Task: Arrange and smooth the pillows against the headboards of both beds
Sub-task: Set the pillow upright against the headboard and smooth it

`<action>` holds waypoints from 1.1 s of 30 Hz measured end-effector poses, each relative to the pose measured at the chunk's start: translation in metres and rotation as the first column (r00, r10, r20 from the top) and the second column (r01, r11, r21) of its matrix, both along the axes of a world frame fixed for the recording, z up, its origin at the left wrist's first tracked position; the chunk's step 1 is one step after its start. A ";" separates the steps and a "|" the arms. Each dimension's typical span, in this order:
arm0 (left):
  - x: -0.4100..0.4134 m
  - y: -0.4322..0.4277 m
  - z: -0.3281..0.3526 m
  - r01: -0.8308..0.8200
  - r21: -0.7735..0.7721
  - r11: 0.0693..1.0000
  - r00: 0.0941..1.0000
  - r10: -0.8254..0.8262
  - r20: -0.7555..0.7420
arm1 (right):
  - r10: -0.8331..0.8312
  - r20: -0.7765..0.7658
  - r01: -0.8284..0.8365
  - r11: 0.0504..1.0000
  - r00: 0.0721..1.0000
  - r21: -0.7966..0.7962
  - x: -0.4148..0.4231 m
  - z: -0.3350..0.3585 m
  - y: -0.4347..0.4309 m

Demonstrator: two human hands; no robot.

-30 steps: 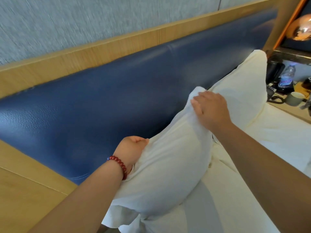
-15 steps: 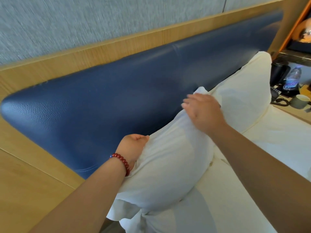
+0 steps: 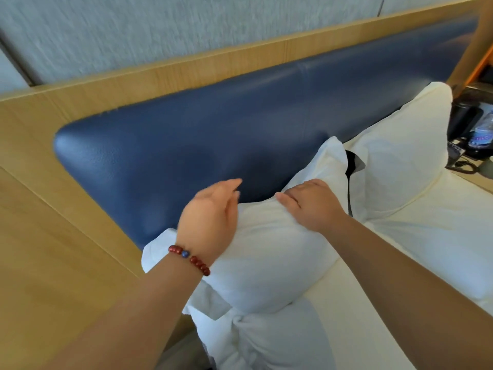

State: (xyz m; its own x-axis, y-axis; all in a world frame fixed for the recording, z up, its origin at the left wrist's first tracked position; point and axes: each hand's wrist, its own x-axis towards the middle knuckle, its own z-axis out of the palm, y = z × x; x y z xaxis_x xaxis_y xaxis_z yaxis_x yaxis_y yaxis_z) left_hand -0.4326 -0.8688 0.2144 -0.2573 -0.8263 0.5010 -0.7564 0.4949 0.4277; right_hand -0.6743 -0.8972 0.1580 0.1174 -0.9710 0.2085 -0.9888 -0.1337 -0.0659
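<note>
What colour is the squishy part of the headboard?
Dark blue, framed in light wood; the headboard shows in the head view.

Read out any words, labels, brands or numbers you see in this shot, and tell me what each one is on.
Bottle label: purple lettering on blue, cut by the frame edge and too blurred to read.
Small dark device beside the bottle: any marks are too small to read.
Headboard, near pillow, far pillow, bracelet: no text.
</note>
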 end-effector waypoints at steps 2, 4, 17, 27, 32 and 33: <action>-0.007 0.008 -0.007 0.119 0.280 0.953 0.986 -0.146 0.079 | -0.005 0.005 0.005 1.000 1.000 -0.011 -0.003 0.000 -0.001; 0.000 0.011 -0.029 0.087 0.453 0.887 0.934 -0.231 0.273 | -0.030 0.040 0.030 0.999 0.999 -0.012 -0.004 -0.003 0.000; 0.054 0.032 -0.056 0.041 0.083 0.996 0.991 -0.051 0.124 | -0.103 0.030 0.104 0.995 0.994 -0.007 0.006 -0.008 0.009; 0.050 0.028 -0.055 -0.002 -0.050 0.999 0.988 0.010 0.153 | -0.138 0.157 0.153 0.984 0.978 -0.092 0.001 -0.012 0.012; 0.024 0.005 -0.072 0.107 0.161 0.981 0.892 -0.166 0.421 | -0.096 0.168 0.120 0.983 0.981 -0.136 0.014 -0.021 0.027; 0.023 -0.001 -0.075 0.095 0.174 0.980 0.882 -0.164 0.442 | -0.103 0.139 0.115 0.990 0.985 -0.080 0.012 -0.021 0.024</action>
